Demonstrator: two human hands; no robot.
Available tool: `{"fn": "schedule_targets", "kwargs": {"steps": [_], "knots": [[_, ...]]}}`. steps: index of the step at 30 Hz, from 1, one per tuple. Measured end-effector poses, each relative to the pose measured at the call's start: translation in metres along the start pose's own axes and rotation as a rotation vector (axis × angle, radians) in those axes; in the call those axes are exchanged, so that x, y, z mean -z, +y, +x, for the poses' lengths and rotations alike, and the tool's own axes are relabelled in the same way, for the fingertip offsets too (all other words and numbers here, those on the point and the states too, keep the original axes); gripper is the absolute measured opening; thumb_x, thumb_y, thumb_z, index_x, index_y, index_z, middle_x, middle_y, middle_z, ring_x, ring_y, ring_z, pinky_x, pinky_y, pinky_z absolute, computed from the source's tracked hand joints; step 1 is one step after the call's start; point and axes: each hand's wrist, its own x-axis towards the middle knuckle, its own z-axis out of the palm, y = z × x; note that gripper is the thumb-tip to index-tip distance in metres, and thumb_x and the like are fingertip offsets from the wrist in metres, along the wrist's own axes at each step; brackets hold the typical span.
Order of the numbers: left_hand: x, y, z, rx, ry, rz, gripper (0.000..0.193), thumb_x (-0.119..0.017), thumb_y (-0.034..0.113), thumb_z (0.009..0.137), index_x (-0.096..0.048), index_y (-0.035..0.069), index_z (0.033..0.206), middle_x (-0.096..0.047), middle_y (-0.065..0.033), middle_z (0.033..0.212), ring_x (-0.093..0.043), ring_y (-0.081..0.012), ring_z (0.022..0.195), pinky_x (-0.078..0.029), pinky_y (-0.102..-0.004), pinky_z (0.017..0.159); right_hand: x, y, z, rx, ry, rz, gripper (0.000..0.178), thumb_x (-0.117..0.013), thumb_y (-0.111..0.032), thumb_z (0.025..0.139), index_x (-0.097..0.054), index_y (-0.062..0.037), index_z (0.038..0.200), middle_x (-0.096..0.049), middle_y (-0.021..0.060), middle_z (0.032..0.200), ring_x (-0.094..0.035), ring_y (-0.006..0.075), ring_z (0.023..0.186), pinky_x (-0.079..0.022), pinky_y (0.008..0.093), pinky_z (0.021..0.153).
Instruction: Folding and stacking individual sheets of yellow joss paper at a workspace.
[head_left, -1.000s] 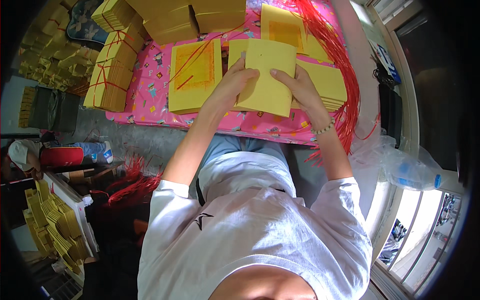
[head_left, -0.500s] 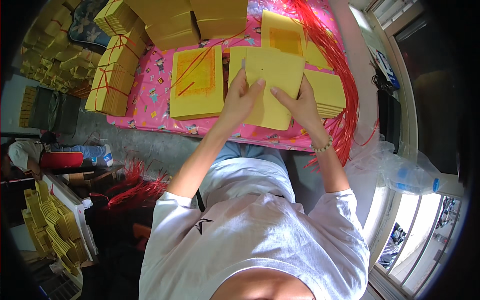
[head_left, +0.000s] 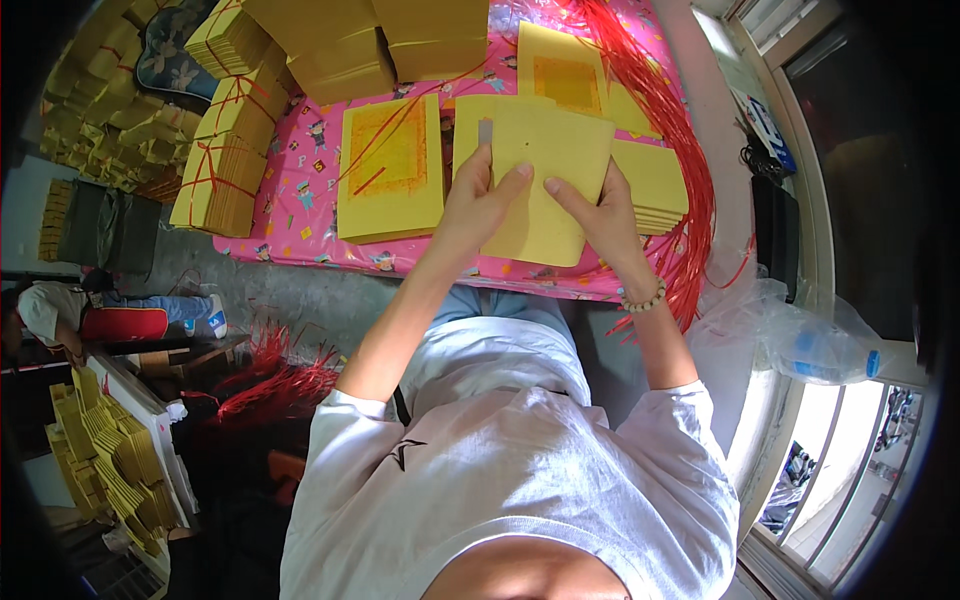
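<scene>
Both my hands grip one stack of yellow paper sheets (head_left: 540, 160), held tilted above the pink patterned tablecloth (head_left: 300, 205). My left hand (head_left: 480, 205) grasps its left side with the thumb on top. My right hand (head_left: 595, 215) takes the right side; a bead bracelet circles that wrist. A small grey square shows near the stack's upper left corner. Left of it lies a flat yellow stack with an orange printed centre (head_left: 390, 165), a red string across it.
More yellow paper stacks (head_left: 650, 180) sit to the right, tied bundles (head_left: 225, 160) at the left and back. Red strings (head_left: 690, 180) trail down the right table edge. A clear plastic bag (head_left: 810, 340) lies right. A person (head_left: 60, 310) sits at far left.
The held stack has shifted slightly down and left toward me, and my fingers have slid along its edges. The other stacks on the table have not moved.
</scene>
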Motion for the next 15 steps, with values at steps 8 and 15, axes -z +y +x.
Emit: {"fn": "schedule_targets", "kwargs": {"steps": [8, 15], "knots": [[0.007, 0.002, 0.015, 0.193, 0.003, -0.019, 0.030, -0.053, 0.012, 0.093, -0.051, -0.001, 0.120, -0.063, -0.0084, 0.106, -0.062, -0.0137, 0.092, -0.050, -0.0272, 0.077, 0.001, 0.002, 0.015, -0.169, -0.001, 0.061, 0.040, -0.068, -0.012, 0.084, -0.052, 0.0021, 0.118, -0.063, 0.0098, 0.106, -0.062, 0.0146, 0.093, -0.052, 0.0272, 0.078], [0.009, -0.002, 0.021, 0.296, 0.033, 0.004, 0.031, -0.052, 0.012, 0.094, -0.048, -0.002, 0.122, -0.062, -0.0097, 0.108, -0.061, -0.0151, 0.093, -0.049, -0.0283, 0.078, 0.001, 0.001, 0.017, -0.233, -0.014, 0.071, 0.040, -0.068, -0.014, 0.085, -0.053, 0.0019, 0.118, -0.063, 0.0097, 0.106, -0.062, 0.0147, 0.092, -0.052, 0.0272, 0.077]]}}
